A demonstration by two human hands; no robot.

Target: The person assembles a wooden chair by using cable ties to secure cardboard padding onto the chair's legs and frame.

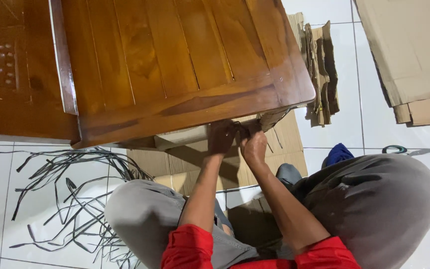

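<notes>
Wood panel edge, two hands at the wrapping beneath it

Fingers: those of the left hand [221, 137] curl shut under the lower edge of the varnished wooden panel [175, 65], pressed on the cardboard wrapping [269, 118] there; whether they pinch anything cannot be told. Fingers of the right hand [254, 145] are bent closed just beside them, tips touching the same torn cardboard at the panel's corner. Both hands are close together, knuckles almost touching.

Arms: bare forearms, red sleeves [190, 246] at the bottom edge.

Legs: grey trousers [374, 199], knees spread either side of the arms; the person sits on the floor.

Below the hands: flattened brown cardboard sheet [195, 164] lying on the white tiled floor [339, 124].

Left of the person: loose tangle of black strapping strips [70, 184] spread over the tiles.

Right: folded cardboard pieces [322, 69] near the panel's corner, larger cardboard [409, 50] well apart; blue cloth [338, 153] by the right knee.
</notes>
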